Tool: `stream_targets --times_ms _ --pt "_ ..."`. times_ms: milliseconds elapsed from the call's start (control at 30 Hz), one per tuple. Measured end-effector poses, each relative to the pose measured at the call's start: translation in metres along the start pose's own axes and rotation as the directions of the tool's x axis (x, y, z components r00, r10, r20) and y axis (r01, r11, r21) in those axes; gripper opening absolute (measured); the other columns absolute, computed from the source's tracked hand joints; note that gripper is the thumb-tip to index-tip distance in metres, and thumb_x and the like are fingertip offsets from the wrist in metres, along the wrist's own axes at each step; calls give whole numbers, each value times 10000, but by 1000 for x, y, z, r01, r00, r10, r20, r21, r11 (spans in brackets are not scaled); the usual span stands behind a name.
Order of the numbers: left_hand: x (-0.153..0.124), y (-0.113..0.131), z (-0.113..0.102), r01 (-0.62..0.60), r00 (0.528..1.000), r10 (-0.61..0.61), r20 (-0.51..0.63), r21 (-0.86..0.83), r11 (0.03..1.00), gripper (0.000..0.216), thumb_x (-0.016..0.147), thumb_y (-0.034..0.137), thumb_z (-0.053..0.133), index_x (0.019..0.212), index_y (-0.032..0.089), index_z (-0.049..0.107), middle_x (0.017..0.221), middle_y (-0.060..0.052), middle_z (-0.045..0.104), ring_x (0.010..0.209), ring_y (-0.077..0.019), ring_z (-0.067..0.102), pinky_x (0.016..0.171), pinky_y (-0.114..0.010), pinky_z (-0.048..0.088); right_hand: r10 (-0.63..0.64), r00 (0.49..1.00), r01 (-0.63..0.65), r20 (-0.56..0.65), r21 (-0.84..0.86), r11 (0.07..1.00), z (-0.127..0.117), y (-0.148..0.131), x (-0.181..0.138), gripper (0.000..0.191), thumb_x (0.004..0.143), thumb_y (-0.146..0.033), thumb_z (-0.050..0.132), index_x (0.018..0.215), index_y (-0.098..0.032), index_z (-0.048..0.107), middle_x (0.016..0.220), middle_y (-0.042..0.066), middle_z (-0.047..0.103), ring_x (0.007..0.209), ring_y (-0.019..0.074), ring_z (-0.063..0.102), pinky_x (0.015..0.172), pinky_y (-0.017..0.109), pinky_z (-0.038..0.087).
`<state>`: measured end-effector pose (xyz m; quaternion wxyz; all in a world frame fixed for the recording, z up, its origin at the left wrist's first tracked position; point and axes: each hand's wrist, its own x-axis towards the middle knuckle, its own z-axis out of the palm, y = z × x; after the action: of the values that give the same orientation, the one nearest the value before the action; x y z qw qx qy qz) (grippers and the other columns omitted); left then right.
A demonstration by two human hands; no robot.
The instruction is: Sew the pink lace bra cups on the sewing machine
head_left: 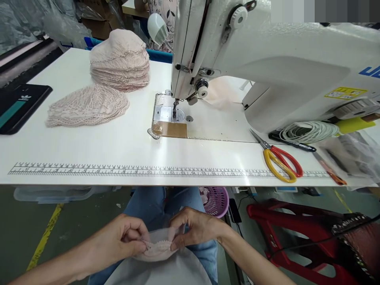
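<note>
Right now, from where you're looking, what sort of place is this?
Most likely a garment sewing workshop: a large sewing machine stands at a white worktable, a stack of pale fabric pieces sits on the far side, and scissors lie near the front edge.

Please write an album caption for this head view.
Left hand and right hand pinch lace-trimmed fabric over the lap, with a sewing machine and scissors on the table.
</note>
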<state>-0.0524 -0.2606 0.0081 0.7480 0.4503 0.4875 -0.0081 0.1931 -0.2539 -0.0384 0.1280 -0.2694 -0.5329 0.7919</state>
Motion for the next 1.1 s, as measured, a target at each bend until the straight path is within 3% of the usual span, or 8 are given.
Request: stream_targets --times_ms 233,400,500,600,667,733,1000,1100 --pt "-2 2 -3 -29 999 30 -26 31 999 372 803 542 661 742 176 636 571 69 478 569 -108 372 557 -219 251 26 1000 -27 6 33 999 0 -1 2 464 624 -554 810 780 -122 748 687 6 636 596 93 558 607 189 468" --pt "-9 4 -8 -34 999 34 12 28 999 524 848 687 525 879 194 701 771 -9 661 722 -165 552 645 -226 385 41 999 -41 9 41 998 1 2 3 453 635 -546 808 803 -129 750 702 0 647 605 94 569 615 186 467" --pt "-3 4 -7 -2 996 7 91 -59 998 551 768 671 650 1078 216 677 954 -42 714 879 -214 602 757 -250 424 36 999 -37 27 36 999 2 2 5 452 641 -530 813 838 -128 748 743 0 662 649 100 589 646 185 468" --pt "9 3 -2 -15 984 24 176 -50 999 435 734 557 738 949 180 706 748 13 627 712 -153 518 640 -213 356 18 999 -19 43 9 1000 4 -1 7 460 654 -536 804 851 -125 745 755 2 665 676 105 597 650 178 464" --pt "15 1 1 -27 987 24 157 19 999 344 740 497 727 746 155 691 582 65 425 579 -104 345 538 -214 229 13 999 -12 42 -20 1000 4 -2 6 466 662 -549 793 844 -122 745 747 1 662 670 102 593 627 169 456" --pt "18 -2 2 -19 991 9 136 71 997 318 745 457 701 664 152 668 556 78 310 558 -98 240 521 -237 160 10 999 -9 33 -34 999 4 -3 3 462 671 -545 789 842 -119 744 748 3 662 671 102 597 622 164 457" --pt "8 -12 -7 17 993 -28 111 96 995 333 736 486 683 751 158 740 578 60 354 584 -112 257 543 -243 179 -14 997 14 71 6 1000 1 3 -1 216 809 -294 725 927 -114 744 849 29 700 812 126 665 761 178 497" --pt "7 -13 -7 22 995 -31 96 94 995 348 717 505 693 732 160 739 570 57 366 577 -112 274 541 -239 194 -43 994 43 104 3 999 2 0 1 220 792 -289 746 927 -115 742 850 23 703 810 122 667 774 172 490"
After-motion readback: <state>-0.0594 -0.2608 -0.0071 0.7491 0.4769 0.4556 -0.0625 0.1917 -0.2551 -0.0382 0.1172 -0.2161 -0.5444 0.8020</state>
